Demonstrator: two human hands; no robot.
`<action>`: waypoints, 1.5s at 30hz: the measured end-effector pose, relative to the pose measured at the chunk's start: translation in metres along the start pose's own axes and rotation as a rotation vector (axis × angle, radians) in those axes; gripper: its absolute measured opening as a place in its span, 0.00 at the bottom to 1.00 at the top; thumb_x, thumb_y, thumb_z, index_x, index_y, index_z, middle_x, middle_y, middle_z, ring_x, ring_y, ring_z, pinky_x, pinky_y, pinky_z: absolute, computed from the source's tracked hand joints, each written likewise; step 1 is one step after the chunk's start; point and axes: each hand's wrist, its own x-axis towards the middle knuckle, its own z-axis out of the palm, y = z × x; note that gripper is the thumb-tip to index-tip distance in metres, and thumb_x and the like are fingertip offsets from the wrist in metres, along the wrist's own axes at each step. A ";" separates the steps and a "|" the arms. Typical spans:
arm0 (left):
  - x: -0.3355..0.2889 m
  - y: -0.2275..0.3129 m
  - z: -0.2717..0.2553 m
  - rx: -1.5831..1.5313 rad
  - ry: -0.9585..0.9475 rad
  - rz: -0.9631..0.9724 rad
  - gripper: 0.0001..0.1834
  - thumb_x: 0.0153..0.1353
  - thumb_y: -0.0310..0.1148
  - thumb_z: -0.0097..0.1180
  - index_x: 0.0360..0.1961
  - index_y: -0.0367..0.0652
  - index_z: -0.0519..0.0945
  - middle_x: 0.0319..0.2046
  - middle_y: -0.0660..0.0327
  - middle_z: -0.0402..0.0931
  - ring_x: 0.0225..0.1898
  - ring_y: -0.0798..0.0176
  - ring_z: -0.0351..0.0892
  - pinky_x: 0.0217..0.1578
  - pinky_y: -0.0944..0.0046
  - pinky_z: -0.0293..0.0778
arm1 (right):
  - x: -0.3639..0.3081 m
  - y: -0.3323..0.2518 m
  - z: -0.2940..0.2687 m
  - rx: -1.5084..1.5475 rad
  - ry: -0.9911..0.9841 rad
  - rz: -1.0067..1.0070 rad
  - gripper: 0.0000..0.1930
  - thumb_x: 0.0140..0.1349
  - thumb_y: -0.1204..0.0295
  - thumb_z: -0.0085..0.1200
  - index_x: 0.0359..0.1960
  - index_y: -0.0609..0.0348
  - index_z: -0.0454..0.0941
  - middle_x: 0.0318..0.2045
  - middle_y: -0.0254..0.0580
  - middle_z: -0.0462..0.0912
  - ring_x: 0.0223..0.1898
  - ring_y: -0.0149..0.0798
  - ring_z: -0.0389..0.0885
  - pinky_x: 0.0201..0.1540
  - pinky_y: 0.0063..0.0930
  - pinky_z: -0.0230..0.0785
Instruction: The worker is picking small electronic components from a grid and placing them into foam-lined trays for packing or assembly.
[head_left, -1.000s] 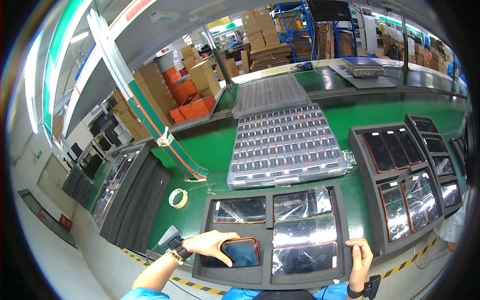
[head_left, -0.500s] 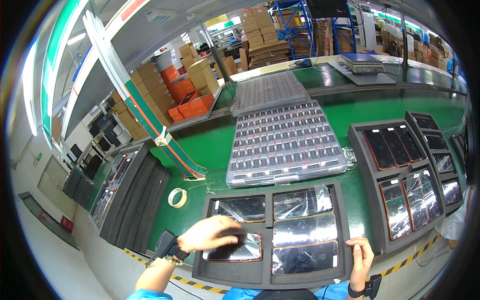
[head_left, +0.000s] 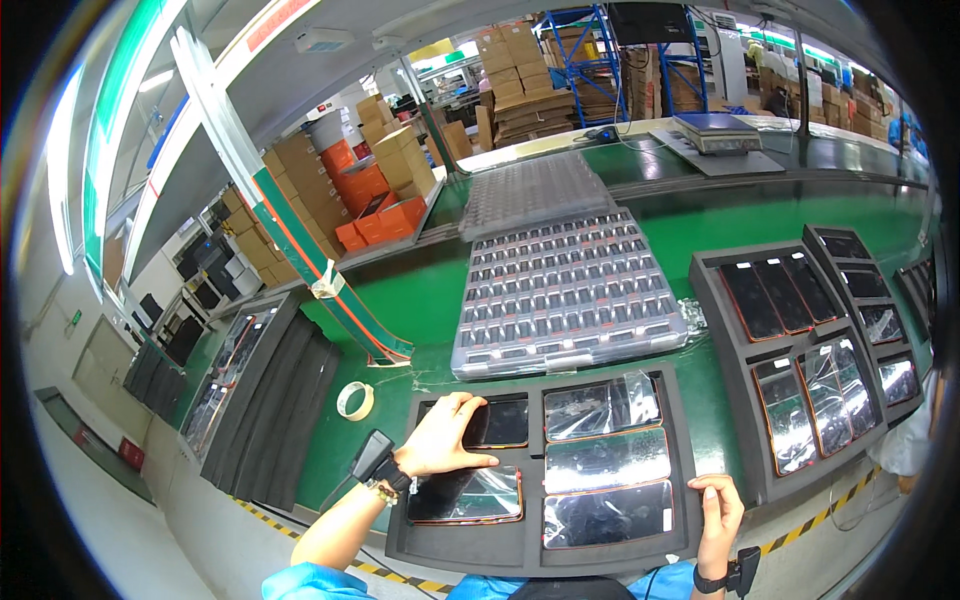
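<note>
A dark grey foam tray (head_left: 535,485) lies before me, with phone-like panels with dark glass and orange edges in its two columns. My left hand (head_left: 445,438) is over the left column, fingers and thumb apart. It spans the left end of the upper glass panel (head_left: 498,424), with the fingertips near its far edge; its grip is not plain. Below the thumb lies the lower left panel (head_left: 470,495). On the right, three panels (head_left: 608,460) lie in a row, the farthest under wrinkled clear film. My right hand (head_left: 718,512) has loosely bent fingers, their tips at the tray's right rim.
Beyond the tray stands a clear plastic case (head_left: 565,295) with many small parts. More filled foam trays (head_left: 790,350) lie at right. A tape roll (head_left: 355,400) and a stack of foam trays (head_left: 262,400) are at left, near a post (head_left: 300,250).
My left hand has moved from the lower left panel up to the upper left one, and its thumb has spread from the fingers. The right hand stays at the rim.
</note>
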 end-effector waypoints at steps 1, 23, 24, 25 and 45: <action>0.002 -0.002 -0.001 -0.045 -0.013 0.000 0.53 0.49 0.58 0.75 0.67 0.34 0.66 0.63 0.39 0.63 0.68 0.39 0.62 0.69 0.50 0.62 | 0.000 0.002 0.000 0.008 0.005 0.005 0.11 0.73 0.72 0.48 0.36 0.66 0.78 0.39 0.44 0.81 0.45 0.35 0.79 0.55 0.29 0.68; -0.006 -0.014 -0.018 -0.031 -0.015 0.115 0.47 0.51 0.50 0.76 0.66 0.37 0.69 0.56 0.46 0.77 0.63 0.45 0.73 0.68 0.52 0.65 | 0.000 0.000 -0.001 0.027 0.008 -0.026 0.10 0.72 0.72 0.49 0.35 0.66 0.79 0.38 0.44 0.82 0.44 0.36 0.80 0.53 0.29 0.69; -0.007 -0.016 -0.015 -0.071 -0.010 0.080 0.49 0.49 0.49 0.77 0.67 0.37 0.68 0.58 0.46 0.76 0.64 0.46 0.73 0.68 0.52 0.66 | 0.000 0.000 -0.001 0.028 0.009 -0.024 0.10 0.72 0.72 0.49 0.35 0.66 0.79 0.38 0.44 0.82 0.44 0.36 0.80 0.53 0.29 0.69; -0.007 -0.017 -0.013 -0.110 -0.005 0.044 0.51 0.47 0.49 0.78 0.68 0.37 0.67 0.60 0.45 0.75 0.65 0.46 0.73 0.68 0.52 0.66 | 0.000 -0.002 -0.001 0.014 0.004 -0.031 0.10 0.72 0.72 0.49 0.35 0.66 0.80 0.38 0.43 0.82 0.44 0.36 0.80 0.53 0.29 0.69; -0.089 0.043 -0.029 -0.263 -0.125 -0.127 0.53 0.43 0.47 0.82 0.67 0.35 0.68 0.58 0.51 0.77 0.59 0.51 0.76 0.62 0.55 0.71 | 0.004 -0.002 -0.001 -0.051 -0.010 -0.036 0.09 0.70 0.74 0.48 0.35 0.66 0.79 0.37 0.45 0.82 0.43 0.37 0.78 0.52 0.30 0.68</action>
